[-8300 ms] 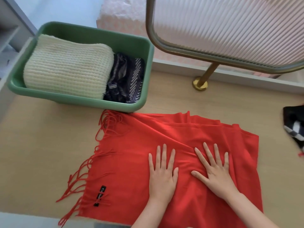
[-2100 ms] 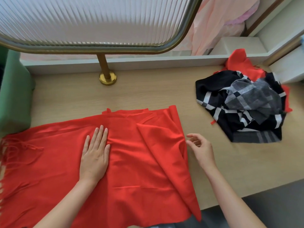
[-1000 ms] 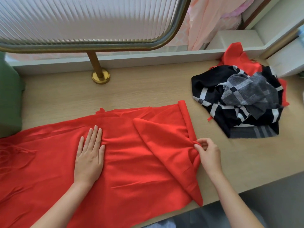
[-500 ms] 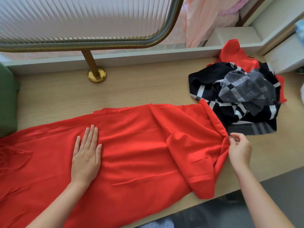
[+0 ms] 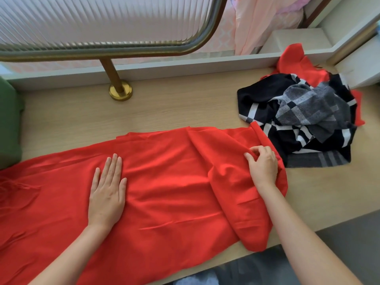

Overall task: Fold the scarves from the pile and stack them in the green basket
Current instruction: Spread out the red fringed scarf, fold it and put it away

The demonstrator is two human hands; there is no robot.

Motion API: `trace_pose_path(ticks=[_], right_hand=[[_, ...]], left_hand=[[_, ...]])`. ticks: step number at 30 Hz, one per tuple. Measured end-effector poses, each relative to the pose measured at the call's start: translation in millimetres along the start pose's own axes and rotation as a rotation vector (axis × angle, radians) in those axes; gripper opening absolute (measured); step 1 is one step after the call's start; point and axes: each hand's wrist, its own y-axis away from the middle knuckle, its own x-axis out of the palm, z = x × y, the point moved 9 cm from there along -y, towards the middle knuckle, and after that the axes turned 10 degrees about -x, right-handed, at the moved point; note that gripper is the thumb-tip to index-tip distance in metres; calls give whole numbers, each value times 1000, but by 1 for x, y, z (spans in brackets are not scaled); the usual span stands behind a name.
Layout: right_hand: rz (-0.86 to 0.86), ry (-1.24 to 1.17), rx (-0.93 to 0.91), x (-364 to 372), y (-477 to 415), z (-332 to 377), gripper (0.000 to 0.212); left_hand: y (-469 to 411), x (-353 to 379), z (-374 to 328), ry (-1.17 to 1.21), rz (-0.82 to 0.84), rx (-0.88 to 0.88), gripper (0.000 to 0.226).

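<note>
A pale wooden tabletop (image 5: pixel 185 108) fills most of the view, with a white ledge (image 5: pixel 185 66) along its far side. Above the ledge stands a ribbed glass panel (image 5: pixel 102 19) in a brass frame, held up by a brass post whose round foot (image 5: pixel 120 92) sits on the wood. Pink fabric (image 5: pixel 257 21) hangs behind the panel at the upper right, and grey floor (image 5: pixel 349 243) shows past the table's near edge.

The red scarf (image 5: pixel 174 182) lies spread across the near half of the table. Its long axis runs left to right, slanting a little – the left part lies nearer the person, the right part farther back. Its fringed end (image 5: pixel 18 186) points left, toward the green basket (image 5: pixel 9 124), of which only one corner shows at the left edge. Its right end is doubled over in a loose flap that reaches the near edge of the table.

The pile of scarves sits at the far right: a black-and-white checked scarf (image 5: pixel 298 124) on top of another red scarf (image 5: pixel 296 62). The spread scarf's rolled right edge touches the checked one.

The left hand (image 5: pixel 107 192) lies flat on the middle of the red scarf, fingers straight and close together, pressing it down. The right hand (image 5: pixel 264 165) rests on the scarf's right end – its fingers are curled and pinch a bunch of the red cloth just beside the pile.
</note>
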Motion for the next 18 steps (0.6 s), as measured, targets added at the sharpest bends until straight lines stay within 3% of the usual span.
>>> trace_pose_path(ticks=[8, 13, 18], right_hand=[[-221, 9, 161, -47, -11, -30, 12], [-130, 8, 157, -44, -23, -33, 12], [-173, 103, -159, -39, -22, 16, 25]], left_hand=[[0, 0, -1, 2, -4, 0, 56], [0, 0, -1, -7, -4, 6, 56], [-1, 0, -1, -20, -6, 0, 57]])
